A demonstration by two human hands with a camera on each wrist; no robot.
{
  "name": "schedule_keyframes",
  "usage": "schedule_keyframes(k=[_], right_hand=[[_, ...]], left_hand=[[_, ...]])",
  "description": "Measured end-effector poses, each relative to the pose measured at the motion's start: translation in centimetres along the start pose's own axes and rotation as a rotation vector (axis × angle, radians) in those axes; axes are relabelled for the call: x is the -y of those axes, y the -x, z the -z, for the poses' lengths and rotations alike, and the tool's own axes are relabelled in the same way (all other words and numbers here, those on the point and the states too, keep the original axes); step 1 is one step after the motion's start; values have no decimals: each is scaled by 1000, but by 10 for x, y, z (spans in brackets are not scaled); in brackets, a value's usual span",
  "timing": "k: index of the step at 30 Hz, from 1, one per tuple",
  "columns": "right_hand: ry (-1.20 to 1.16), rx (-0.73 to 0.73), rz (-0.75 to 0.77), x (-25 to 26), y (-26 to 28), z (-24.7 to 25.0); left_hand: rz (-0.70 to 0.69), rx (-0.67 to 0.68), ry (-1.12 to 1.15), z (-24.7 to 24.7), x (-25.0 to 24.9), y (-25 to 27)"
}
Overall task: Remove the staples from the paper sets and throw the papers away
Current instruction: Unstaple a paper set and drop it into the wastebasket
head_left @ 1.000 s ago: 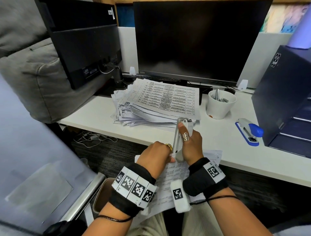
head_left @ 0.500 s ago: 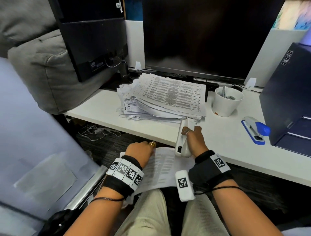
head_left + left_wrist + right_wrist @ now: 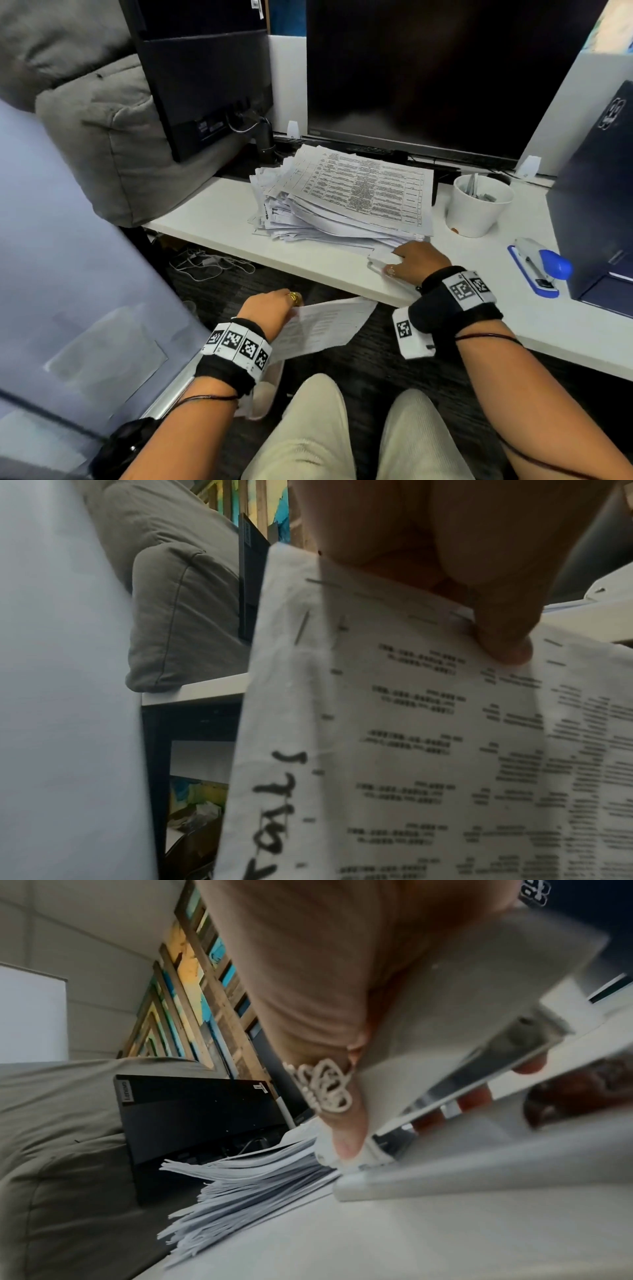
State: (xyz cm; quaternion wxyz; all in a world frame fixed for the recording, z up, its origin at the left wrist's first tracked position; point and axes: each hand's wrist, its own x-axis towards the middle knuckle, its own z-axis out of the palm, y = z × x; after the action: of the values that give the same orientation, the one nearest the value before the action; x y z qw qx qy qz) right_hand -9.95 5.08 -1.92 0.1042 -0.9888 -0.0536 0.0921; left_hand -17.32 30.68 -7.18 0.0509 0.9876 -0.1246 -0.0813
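Since half a second ago, her right hand (image 3: 412, 262) has dropped from upright at the desk edge to lie low on the white desk (image 3: 219, 219), laying the white staple remover (image 3: 380, 261) flat beside the paper stack (image 3: 346, 202). Her left hand (image 3: 270, 308) has carried the stapled paper set (image 3: 325, 325) leftward, below the desk edge and above her knees. From the head view, a white cup (image 3: 479, 209) and a blue stapler (image 3: 541, 265) sit to the right, two dark monitors (image 3: 428, 78) behind, a grey cushion (image 3: 102, 144) at left.

Seen from the left wrist, the thumb (image 3: 507, 631) presses the printed sheet (image 3: 445, 750) against fingers hidden behind it, pinching its top edge; staples (image 3: 301, 628) line that margin.

At the right wrist, the ringed thumb (image 3: 342, 1123) lies along the remover's (image 3: 462, 1031) side and curled fingertips (image 3: 476, 1099) show under its metal blade, gripping it just above the desk top (image 3: 377, 1240), close to the fanned pile (image 3: 246, 1183).
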Motion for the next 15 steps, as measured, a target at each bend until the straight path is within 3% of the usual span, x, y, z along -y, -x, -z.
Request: schedule_keyframes(k=[7, 9, 11, 12, 13, 15], right_hand=[[94, -135, -69, -11, 2, 4], [126, -306, -27, -8, 3, -1], [-23, -549, 195, 1, 7, -11], [-149, -559, 327, 10, 11, -16], [-223, -475, 451, 19, 16, -23], [-153, -207, 565, 38, 24, -40]], left_hand=[[-92, -72, 43, 3, -14, -5], [-103, -97, 49, 7, -15, -4], [-113, -118, 39, 9, -15, -3], [-116, -126, 35, 9, -15, -4], [-119, -134, 35, 9, -14, -4], [-127, -167, 18, 10, -14, -4]])
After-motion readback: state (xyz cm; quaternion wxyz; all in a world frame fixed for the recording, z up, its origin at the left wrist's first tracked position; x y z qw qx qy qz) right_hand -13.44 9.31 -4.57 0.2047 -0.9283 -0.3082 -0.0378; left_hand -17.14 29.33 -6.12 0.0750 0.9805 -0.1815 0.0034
